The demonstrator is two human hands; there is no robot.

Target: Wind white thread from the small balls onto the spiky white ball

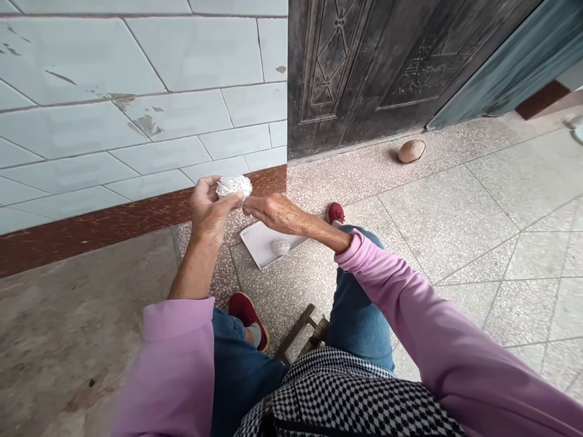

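My left hand (209, 206) is wrapped around a white ball of wound yarn-like strands (234, 185), held up in front of the wall. The thumb lies along the ball's lower side and the fingers are behind it. Close against the ball's right side is my right hand (272, 210), its fingers pinched together and slightly blurred. What sits in that pinch is too small to make out. Below the hands, a shallow white tray (255, 244) lies on the floor, partly covered by my right forearm. A smaller whitish ball (281, 247) rests in it.
A tiled wall (182, 115) with a brown base strip stands close ahead, beside a dark carved door (359, 67). On the floor by the door lies a rounded brown object (412, 151). Part of a wooden stool (296, 334) shows between my legs.
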